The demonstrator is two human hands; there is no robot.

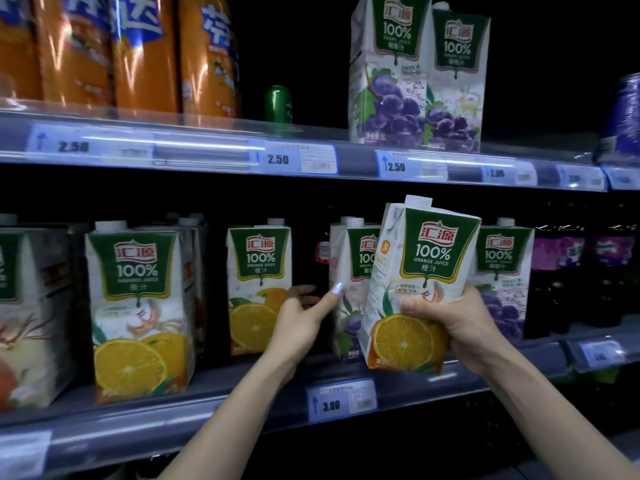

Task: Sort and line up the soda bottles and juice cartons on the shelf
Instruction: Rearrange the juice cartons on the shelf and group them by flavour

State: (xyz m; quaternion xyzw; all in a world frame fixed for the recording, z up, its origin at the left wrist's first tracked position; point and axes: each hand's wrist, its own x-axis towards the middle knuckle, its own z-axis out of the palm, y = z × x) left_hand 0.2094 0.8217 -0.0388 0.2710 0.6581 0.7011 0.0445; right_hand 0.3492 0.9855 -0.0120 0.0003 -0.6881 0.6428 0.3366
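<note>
Grey shelf (242,403) in dark surroundings, cartons upright. Right hand (460,327) at 4 o'clock clasps tilted orange carton (415,289); left hand (301,320) open, empty.

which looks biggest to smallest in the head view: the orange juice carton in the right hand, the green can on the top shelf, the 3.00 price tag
1. Orange juice carton, held in the right hand; it is nearest the camera, which inflates it.
2. 3.00 price tag on the lower shelf edge.
3. Green can, set further back, so it looks small; the tag and can are fairly close in apparent size.
</note>
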